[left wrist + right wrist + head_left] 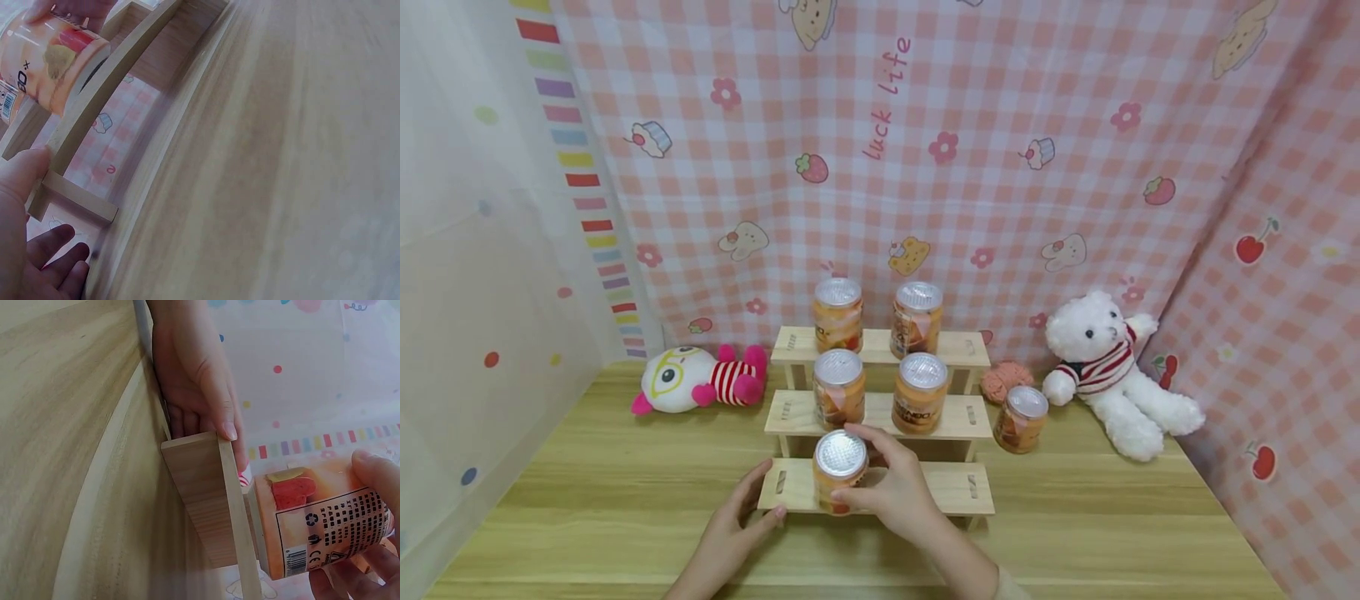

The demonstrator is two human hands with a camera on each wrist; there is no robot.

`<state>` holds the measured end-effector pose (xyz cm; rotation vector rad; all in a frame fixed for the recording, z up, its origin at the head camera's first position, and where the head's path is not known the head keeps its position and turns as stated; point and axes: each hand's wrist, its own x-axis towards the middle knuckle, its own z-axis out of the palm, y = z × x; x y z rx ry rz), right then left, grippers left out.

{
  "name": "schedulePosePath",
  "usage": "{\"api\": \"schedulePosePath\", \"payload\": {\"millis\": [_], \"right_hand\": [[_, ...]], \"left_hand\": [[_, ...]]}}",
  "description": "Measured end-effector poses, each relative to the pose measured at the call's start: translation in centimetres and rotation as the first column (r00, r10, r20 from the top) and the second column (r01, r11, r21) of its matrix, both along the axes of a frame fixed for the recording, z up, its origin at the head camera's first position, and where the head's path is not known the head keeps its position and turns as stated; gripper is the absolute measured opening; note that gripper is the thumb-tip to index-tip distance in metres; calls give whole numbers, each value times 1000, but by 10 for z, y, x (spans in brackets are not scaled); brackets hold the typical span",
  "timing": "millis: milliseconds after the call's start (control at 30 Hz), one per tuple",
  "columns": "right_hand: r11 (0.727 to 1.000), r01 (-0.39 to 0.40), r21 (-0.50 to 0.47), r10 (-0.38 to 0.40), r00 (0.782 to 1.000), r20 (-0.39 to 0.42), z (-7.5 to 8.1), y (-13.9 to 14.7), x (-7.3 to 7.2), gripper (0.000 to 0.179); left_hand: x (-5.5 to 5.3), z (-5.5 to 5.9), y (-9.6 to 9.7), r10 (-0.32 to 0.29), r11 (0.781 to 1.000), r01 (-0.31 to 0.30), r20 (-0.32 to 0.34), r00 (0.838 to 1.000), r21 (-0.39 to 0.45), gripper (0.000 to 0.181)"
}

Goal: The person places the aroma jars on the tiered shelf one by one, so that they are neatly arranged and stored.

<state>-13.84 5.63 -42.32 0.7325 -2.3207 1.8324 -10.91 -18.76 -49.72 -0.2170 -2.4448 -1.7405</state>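
In the head view, my right hand (904, 493) holds an orange can with a silver lid (840, 477), thumb and fingers around its sides. The can stands upright at the lowest wooden step (951, 490), left of its middle; its base is right at the board in the right wrist view. My left hand (730, 527) grips the left end of that step. Its thumb (24, 172) lies against the board's edge in the left wrist view, with the other fingers lower down beside the leg. Printed text and a barcode show on the can (325, 519) in the right wrist view.
Two similar cans stand on the middle step (877, 417) and two on the top step (877, 342). Another can (1021, 421) stands on the table right of the steps, by a pink yarn ball (1004, 382). A white teddy bear (1108, 367) sits right; a plush doll (700, 381) lies left.
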Motion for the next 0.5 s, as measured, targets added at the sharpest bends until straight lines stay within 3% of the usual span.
{"api": "schedulePosePath", "payload": {"millis": [500], "right_hand": [[999,9,42,-8,1000,-13,-4,-2,-1,75]], "left_hand": [[-1,-3,-1,0,1000,0,-3,1000,-17,66]]}}
